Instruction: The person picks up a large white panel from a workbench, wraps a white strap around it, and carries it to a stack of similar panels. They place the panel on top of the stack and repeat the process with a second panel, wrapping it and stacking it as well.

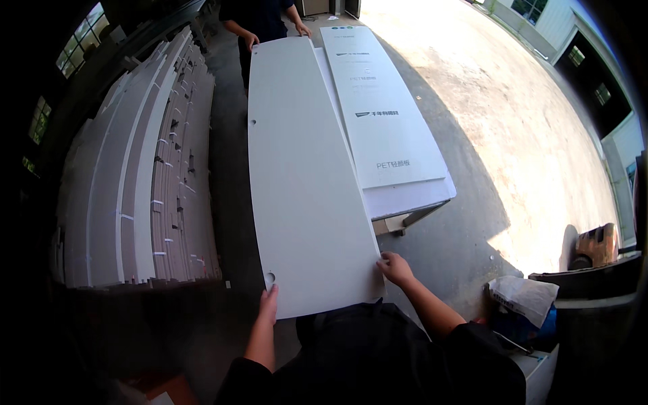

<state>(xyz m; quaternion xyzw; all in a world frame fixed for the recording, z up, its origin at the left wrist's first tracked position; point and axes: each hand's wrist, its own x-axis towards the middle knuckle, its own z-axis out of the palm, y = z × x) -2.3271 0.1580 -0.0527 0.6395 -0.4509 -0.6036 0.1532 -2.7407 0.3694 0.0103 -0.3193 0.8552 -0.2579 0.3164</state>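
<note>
Head view, long panel held between two persons. The smooth, matt, off-white panel (307, 182) is shaped as a long, flat rectangle, its straight edges bowed by the fisheye lens. Round recesses (271, 277) are set along its left edge, the clearest of them close to the near left corner. The panel is placed in front of the wearer, extended lengthwise away from the body. Its near left corner region is grasped by the left hand (268, 304), whose fingers are closed on the edge just beside the nearest recess; the part of the grip beneath the panel is hidden. The right edge, near the opposite corner, is pinched by the right hand (395, 268), with the thumb side seen above and the other fingers partly concealed. The panel is thus located between the two hands and beyond them. The far end is held at its corners by a co-worker (260, 20) in dark clothing. To the right, a white panel with dark printing (391, 135) is laid flat on a white-topped table (412, 200); whether the held panel is supported by this table cannot be told. At left, a tall stack of boards (135, 175) is seen, its layered edges exposed above a grey concrete floor (466, 236).
</note>
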